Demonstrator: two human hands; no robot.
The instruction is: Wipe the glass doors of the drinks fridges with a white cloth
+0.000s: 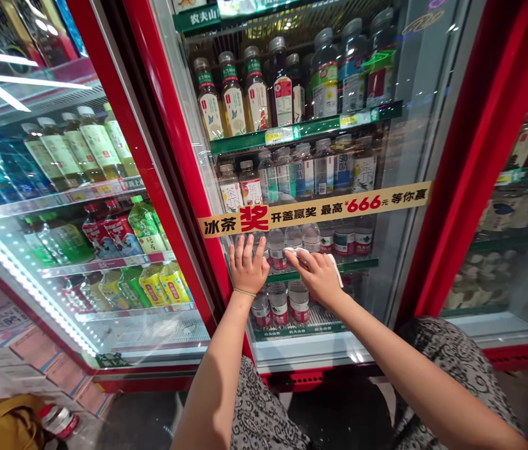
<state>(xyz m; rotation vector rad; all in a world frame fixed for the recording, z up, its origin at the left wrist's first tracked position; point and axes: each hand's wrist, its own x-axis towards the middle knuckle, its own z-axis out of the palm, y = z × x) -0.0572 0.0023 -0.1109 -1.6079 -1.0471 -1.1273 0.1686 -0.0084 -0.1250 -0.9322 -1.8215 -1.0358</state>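
Left hand: yours, open, fingers extended upward, palm laid toward the glass door, fingertips just under the printed banner; one thin wristband below it. Right hand: yours, just beside the left, fingers bent over a white cloth — gripped against the same glass door, its folds showing past your fingertips and along the hand's outer edge. Banner: yellow strip, black and red characters, running across the pane directly above both of your hands. Behind the glass: red-labelled bottles on the shelf below and between your hands; taller bottles well above them. Left of your left hand: a second cooler, red-framed, stocked with green, yellow and red drinks. Right of your right hand: a further red-framed cooler. Beneath your forearms: patterned fabric over your legs. Far below, to your left: a mustard bag, a red-labelled container beside it.
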